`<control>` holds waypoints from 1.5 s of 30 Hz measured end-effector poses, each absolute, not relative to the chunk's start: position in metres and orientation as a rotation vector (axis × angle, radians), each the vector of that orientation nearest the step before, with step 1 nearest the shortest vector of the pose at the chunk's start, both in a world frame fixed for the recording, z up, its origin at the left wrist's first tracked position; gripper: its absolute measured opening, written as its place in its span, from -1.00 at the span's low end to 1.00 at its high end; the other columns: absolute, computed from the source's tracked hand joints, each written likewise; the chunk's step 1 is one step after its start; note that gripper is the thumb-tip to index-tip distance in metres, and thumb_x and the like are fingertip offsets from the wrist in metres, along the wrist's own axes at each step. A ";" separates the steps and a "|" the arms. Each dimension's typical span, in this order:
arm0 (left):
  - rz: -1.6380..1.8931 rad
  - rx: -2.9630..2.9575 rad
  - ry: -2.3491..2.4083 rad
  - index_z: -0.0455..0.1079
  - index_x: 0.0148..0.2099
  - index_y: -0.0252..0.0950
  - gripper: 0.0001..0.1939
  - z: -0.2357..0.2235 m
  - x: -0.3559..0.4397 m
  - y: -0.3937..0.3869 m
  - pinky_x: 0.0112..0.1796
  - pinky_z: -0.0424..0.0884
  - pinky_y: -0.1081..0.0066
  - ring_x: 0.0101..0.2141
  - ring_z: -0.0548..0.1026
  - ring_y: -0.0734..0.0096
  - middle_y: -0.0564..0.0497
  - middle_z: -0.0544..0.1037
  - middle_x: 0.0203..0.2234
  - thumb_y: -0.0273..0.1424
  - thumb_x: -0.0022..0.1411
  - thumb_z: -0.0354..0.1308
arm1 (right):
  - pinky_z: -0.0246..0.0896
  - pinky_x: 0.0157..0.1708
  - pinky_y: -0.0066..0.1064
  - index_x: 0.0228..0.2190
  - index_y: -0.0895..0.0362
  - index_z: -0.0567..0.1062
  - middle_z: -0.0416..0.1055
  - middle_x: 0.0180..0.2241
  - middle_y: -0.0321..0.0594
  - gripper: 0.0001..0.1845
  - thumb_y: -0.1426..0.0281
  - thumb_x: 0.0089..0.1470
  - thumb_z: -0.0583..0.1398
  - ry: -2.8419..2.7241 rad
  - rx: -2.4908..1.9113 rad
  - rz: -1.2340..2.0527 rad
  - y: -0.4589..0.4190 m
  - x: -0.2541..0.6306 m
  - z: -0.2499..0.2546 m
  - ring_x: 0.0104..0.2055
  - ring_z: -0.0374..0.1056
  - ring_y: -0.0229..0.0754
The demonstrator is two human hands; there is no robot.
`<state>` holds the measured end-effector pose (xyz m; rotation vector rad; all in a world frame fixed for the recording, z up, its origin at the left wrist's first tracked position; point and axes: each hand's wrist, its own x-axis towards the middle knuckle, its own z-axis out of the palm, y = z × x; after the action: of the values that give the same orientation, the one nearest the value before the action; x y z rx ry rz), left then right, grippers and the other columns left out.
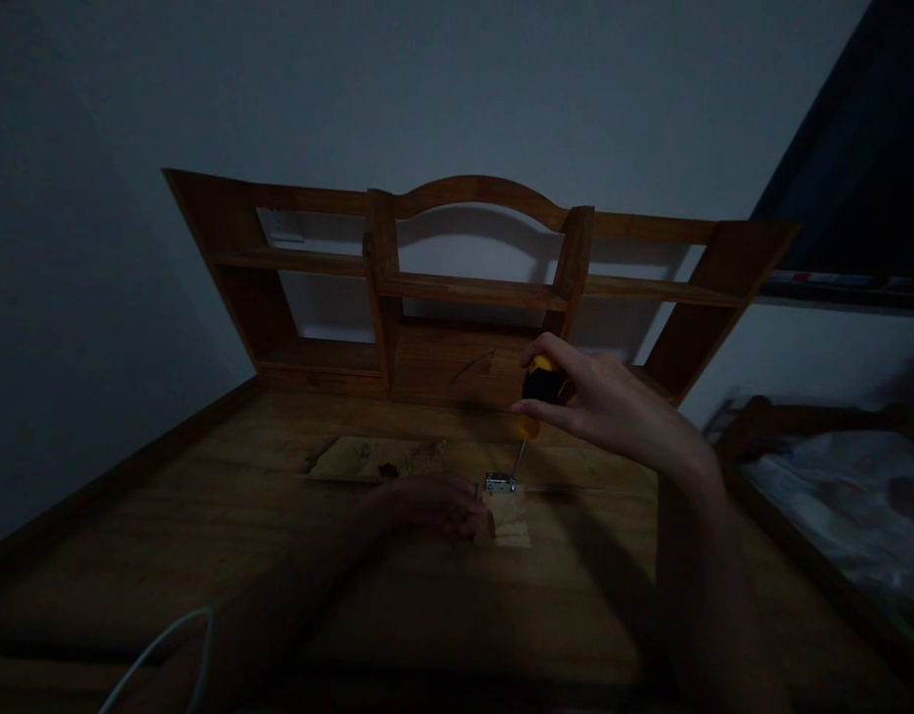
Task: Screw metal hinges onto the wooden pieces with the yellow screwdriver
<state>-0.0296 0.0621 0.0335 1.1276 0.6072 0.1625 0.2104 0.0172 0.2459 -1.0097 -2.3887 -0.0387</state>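
Note:
My right hand (587,397) is closed around the yellow-and-black handle of a screwdriver (542,382), which tilts down to the left. Its thin metal shaft ends at a small silver hinge (500,483) on the wooden desktop. Just left of the hinge, my left hand (438,501) rests low on the wood, fingers loosely apart and pointing toward the metal. Dim light blurs its fingertips, so I cannot tell whether they touch the hinge. A pale, torn-edged patch (511,521) lies directly in front of the hinge.
A wooden shelf unit (472,291) stands along the back of the desktop (398,595). Left of the hinge is a pale, rough strip (353,459) with a dark hole. A white cable (156,640) loops at the lower left. Crumpled, pale plastic (851,506) lies at the right.

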 end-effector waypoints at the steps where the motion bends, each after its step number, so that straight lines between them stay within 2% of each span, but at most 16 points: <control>1: 0.171 1.120 0.613 0.41 -0.34 -0.34 -0.79 0.034 -0.030 0.062 -0.38 0.32 0.43 -0.52 0.33 0.52 0.05 0.43 -0.51 -0.29 0.20 0.26 | 0.12 -0.42 -0.48 -0.06 0.08 0.34 0.43 -0.36 -0.29 -0.57 0.17 0.13 0.29 -2.390 -1.006 -0.040 0.016 0.210 0.246 -0.39 0.38 -0.23; 5: 0.184 1.127 0.636 0.42 -0.32 -0.33 -0.81 0.032 -0.030 0.062 -0.35 0.33 0.39 -0.53 0.35 0.51 0.06 0.45 -0.51 -0.30 0.21 0.24 | 0.10 -0.44 -0.50 -0.07 0.08 0.34 0.42 -0.40 -0.32 -0.60 0.19 0.13 0.29 -2.387 -0.994 -0.032 0.015 0.208 0.247 -0.43 0.36 -0.26; 11: 0.131 1.145 0.616 0.38 -0.36 -0.33 -0.68 0.025 -0.029 0.068 -0.42 0.26 0.41 -0.55 0.34 0.50 0.04 0.46 -0.52 -0.19 0.10 0.34 | 0.08 -0.47 -0.50 -0.10 0.08 0.33 0.40 -0.44 -0.34 -0.60 0.19 0.11 0.30 -2.395 -0.999 0.001 0.017 0.206 0.244 -0.46 0.34 -0.26; 16: 0.158 1.159 0.619 0.39 -0.32 -0.34 -0.70 0.022 -0.030 0.069 -0.42 0.23 0.45 -0.54 0.33 0.53 0.04 0.46 -0.51 -0.20 0.14 0.33 | 0.08 -0.46 -0.49 -0.13 0.08 0.32 0.40 -0.42 -0.33 -0.62 0.23 0.11 0.31 -2.399 -0.995 -0.005 0.021 0.205 0.242 -0.45 0.34 -0.26; 24: 0.157 1.114 0.577 0.39 -0.33 -0.35 -0.72 0.021 -0.029 0.070 -0.35 0.37 0.39 -0.54 0.35 0.52 0.06 0.44 -0.53 -0.23 0.17 0.31 | 0.11 -0.43 -0.47 -0.12 0.09 0.32 0.41 -0.40 -0.32 -0.62 0.24 0.11 0.31 -2.412 -0.983 -0.005 0.021 0.204 0.241 -0.40 0.36 -0.23; 29: 0.123 1.112 0.592 0.40 -0.34 -0.35 -0.69 0.027 -0.029 0.068 -0.38 0.35 0.46 -0.52 0.39 0.53 0.06 0.45 -0.53 -0.20 0.13 0.34 | 0.10 -0.44 -0.46 -0.12 0.08 0.32 0.40 -0.42 -0.33 -0.62 0.23 0.11 0.31 -2.416 -0.996 -0.018 0.021 0.202 0.241 -0.42 0.36 -0.23; 37: 0.138 1.102 0.557 0.42 -0.33 -0.34 -0.71 0.030 -0.028 0.066 -0.33 0.40 0.41 -0.49 0.43 0.48 0.06 0.45 -0.52 -0.21 0.14 0.34 | 0.08 -0.44 -0.45 -0.15 0.08 0.31 0.43 -0.38 -0.29 -0.67 0.25 0.13 0.29 -2.428 -1.026 -0.038 0.022 0.199 0.239 -0.40 0.37 -0.20; 42: 0.133 1.121 0.579 0.39 -0.36 -0.35 -0.70 0.029 -0.028 0.067 -0.38 0.36 0.42 -0.56 0.34 0.55 0.07 0.44 -0.54 -0.22 0.13 0.34 | 0.09 -0.43 -0.45 -0.11 0.07 0.32 0.45 -0.36 -0.29 -0.64 0.25 0.13 0.29 -2.418 -1.030 -0.041 0.023 0.200 0.239 -0.40 0.37 -0.22; 45: 0.138 1.113 0.562 0.39 -0.36 -0.35 -0.71 0.027 -0.029 0.068 -0.34 0.37 0.41 -0.55 0.33 0.55 0.07 0.45 -0.53 -0.22 0.15 0.33 | 0.10 -0.43 -0.45 -0.09 0.08 0.33 0.46 -0.35 -0.27 -0.62 0.24 0.11 0.30 -2.419 -1.046 -0.060 0.023 0.201 0.240 -0.40 0.38 -0.20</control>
<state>-0.0289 0.0679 0.0265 1.1127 0.5621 0.1382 0.2015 0.0229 0.2402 -1.0460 -2.4192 -0.0601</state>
